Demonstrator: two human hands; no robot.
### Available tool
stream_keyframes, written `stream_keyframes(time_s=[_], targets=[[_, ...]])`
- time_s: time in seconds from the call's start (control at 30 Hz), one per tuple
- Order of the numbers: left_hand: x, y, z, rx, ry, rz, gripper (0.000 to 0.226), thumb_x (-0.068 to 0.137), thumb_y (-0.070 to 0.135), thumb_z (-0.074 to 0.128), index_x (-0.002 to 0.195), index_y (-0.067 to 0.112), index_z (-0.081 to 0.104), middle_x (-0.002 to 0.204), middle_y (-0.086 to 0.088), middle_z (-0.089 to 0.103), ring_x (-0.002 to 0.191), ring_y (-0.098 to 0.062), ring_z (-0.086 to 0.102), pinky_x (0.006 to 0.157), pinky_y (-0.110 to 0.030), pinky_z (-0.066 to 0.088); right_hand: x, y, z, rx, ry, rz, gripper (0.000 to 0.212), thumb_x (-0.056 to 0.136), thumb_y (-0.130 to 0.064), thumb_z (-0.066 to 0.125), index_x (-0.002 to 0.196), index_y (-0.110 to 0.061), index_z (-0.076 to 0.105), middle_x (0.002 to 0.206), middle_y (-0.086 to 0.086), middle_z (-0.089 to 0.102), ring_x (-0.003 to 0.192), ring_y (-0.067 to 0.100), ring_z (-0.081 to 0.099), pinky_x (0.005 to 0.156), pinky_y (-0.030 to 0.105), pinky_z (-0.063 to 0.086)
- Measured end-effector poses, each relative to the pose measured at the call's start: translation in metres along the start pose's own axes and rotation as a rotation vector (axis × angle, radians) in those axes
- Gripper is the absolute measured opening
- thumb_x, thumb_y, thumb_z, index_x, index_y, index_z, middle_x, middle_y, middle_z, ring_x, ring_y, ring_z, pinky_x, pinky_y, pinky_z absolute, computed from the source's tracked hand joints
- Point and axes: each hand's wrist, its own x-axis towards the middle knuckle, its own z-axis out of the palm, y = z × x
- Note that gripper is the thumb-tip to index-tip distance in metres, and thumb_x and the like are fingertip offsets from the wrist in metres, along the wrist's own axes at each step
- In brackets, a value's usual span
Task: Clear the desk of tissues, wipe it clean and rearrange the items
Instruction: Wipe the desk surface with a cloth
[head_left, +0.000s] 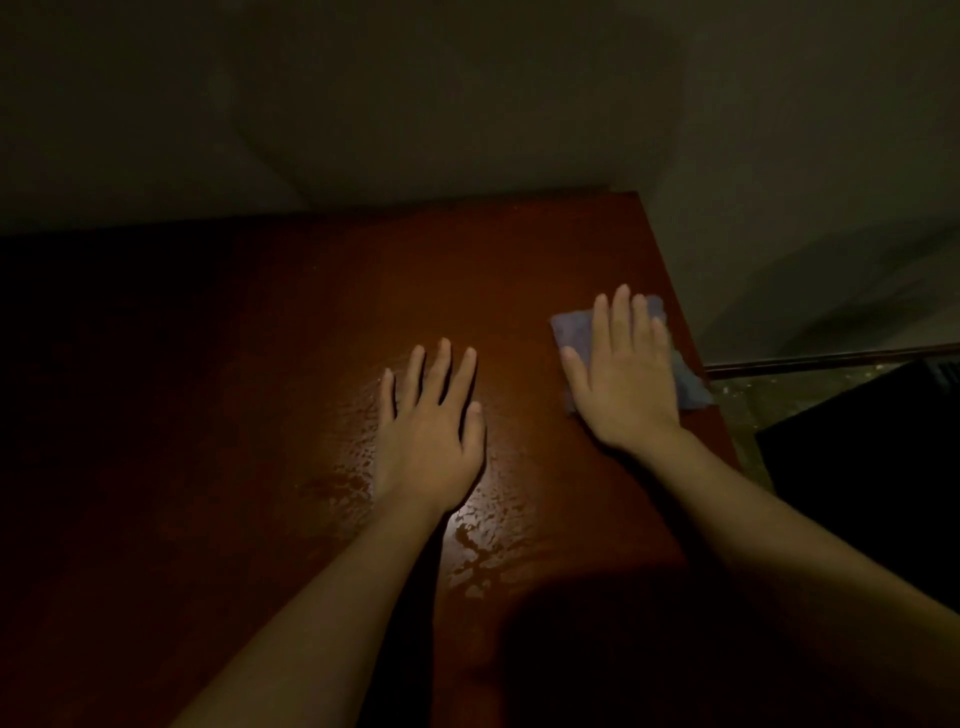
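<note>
The desk (208, 364) is a red-brown top, dimly lit, set into a corner of the walls. No tissues and no other items show on the part in view.

Right hand (623, 379): flat, fingers straight and slightly spread, pressing a grey-blue cloth (574, 332) onto the desk. It grips nothing; the palm alone holds the cloth down. The cloth lies at the right edge of the desk, and its near corner reaches that edge. Its long axis runs diagonally, from far-left to near-right.

Left hand (431, 431): flat on the bare desk, fingers straight, holding nothing, well apart from the cloth.

A wet sheen (478, 551) lies on the surface just beside the left hand and wrist, nearer the person than the cloth. From the cloth, nearly all the desk surface extends to the left, so the wiping stroke probably has to travel leftward and toward the person.

No brand, label or writing can be read anywhere
</note>
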Motion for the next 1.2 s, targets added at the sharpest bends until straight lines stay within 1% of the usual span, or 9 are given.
stream_keyframes(time_s=[0.1,0.23,0.43,0.53,0.63,0.73,0.83,1.03,1.2], targets=[[-0.001,-0.001,-0.001,0.01,-0.009,-0.006,0.054,0.103,0.042,0.012,0.155,0.031,0.002,0.163,0.004,-0.001,0.149,-0.015,-0.011,0.121,-0.041,-0.008,-0.052,-0.031,0.007,-0.024,-0.007,-0.208,0.075,0.097,-0.055,0.004,0.151,-0.005,0.014,0.158,0.019,0.009,0.147,0.034,0.006,0.119,0.045,0.005],[-0.008,-0.001,-0.001,-0.003,-0.008,0.01,0.058,0.099,0.043,0.007,0.155,0.03,0.004,0.163,0.004,0.001,0.149,-0.013,-0.009,0.121,-0.039,-0.007,-0.126,0.015,0.005,-0.045,-0.041,-0.358,0.07,0.098,-0.055,0.014,0.15,-0.01,0.022,0.157,0.015,0.017,0.146,0.031,0.015,0.113,0.046,0.011],[-0.028,-0.001,0.006,-0.032,0.027,0.02,0.056,0.101,0.039,0.011,0.155,0.025,0.013,0.162,0.004,0.01,0.149,-0.012,-0.002,0.122,-0.036,-0.003,-0.087,-0.012,0.009,-0.03,0.072,0.044,0.072,0.095,-0.054,0.013,0.151,-0.008,0.021,0.156,0.023,0.016,0.145,0.039,0.013,0.117,0.053,0.013],[-0.047,0.0,0.005,-0.032,0.029,0.036,0.064,0.095,0.044,0.0,0.154,0.024,0.015,0.161,0.003,0.012,0.148,-0.01,0.0,0.121,-0.033,-0.004,-0.143,-0.046,0.013,-0.033,0.029,-0.261,0.067,0.098,-0.051,0.016,0.15,-0.01,0.022,0.156,0.02,0.017,0.145,0.038,0.013,0.114,0.051,0.012],[-0.067,0.0,0.006,-0.045,0.048,0.04,0.064,0.095,0.043,0.002,0.152,0.021,0.02,0.16,0.002,0.018,0.146,-0.008,0.002,0.12,-0.03,-0.005,-0.195,0.002,0.007,-0.061,-0.032,-0.404,0.064,0.1,-0.051,0.014,0.149,-0.013,0.027,0.156,0.016,0.022,0.144,0.034,0.018,0.111,0.048,0.017],[-0.078,0.002,0.008,-0.063,0.074,0.026,0.064,0.096,0.041,0.007,0.151,0.017,0.027,0.158,0.0,0.025,0.147,-0.011,0.012,0.121,-0.032,0.0,-0.179,0.052,0.007,-0.082,0.021,-0.26,0.067,0.1,-0.052,0.008,0.149,-0.011,0.027,0.155,0.018,0.023,0.143,0.035,0.021,0.112,0.048,0.018],[-0.077,0.004,0.01,-0.05,0.094,0.029,0.064,0.096,0.039,0.01,0.15,0.015,0.032,0.156,-0.002,0.03,0.147,-0.014,0.019,0.12,-0.032,0.003,-0.138,0.021,0.008,-0.038,0.057,-0.003,0.068,0.099,-0.051,0.014,0.148,-0.007,0.029,0.153,0.023,0.025,0.143,0.039,0.021,0.116,0.051,0.017],[-0.101,0.007,0.007,-0.09,0.111,0.001,0.061,0.095,0.037,0.017,0.144,0.011,0.041,0.15,-0.005,0.041,0.142,-0.017,0.03,0.119,-0.035,0.014,-0.225,0.018,0.011,-0.085,-0.009,-0.455,0.062,0.099,-0.049,0.019,0.148,-0.013,0.031,0.155,0.016,0.026,0.144,0.034,0.019,0.111,0.049,0.018],[-0.134,0.011,0.011,-0.048,0.115,0.015,0.055,0.097,0.035,0.023,0.141,0.011,0.047,0.145,-0.006,0.048,0.139,-0.019,0.038,0.117,-0.04,0.021,-0.198,0.05,0.009,-0.067,0.065,-0.119,0.066,0.1,-0.048,0.012,0.147,-0.006,0.031,0.152,0.022,0.028,0.142,0.038,0.024,0.113,0.051,0.019]])
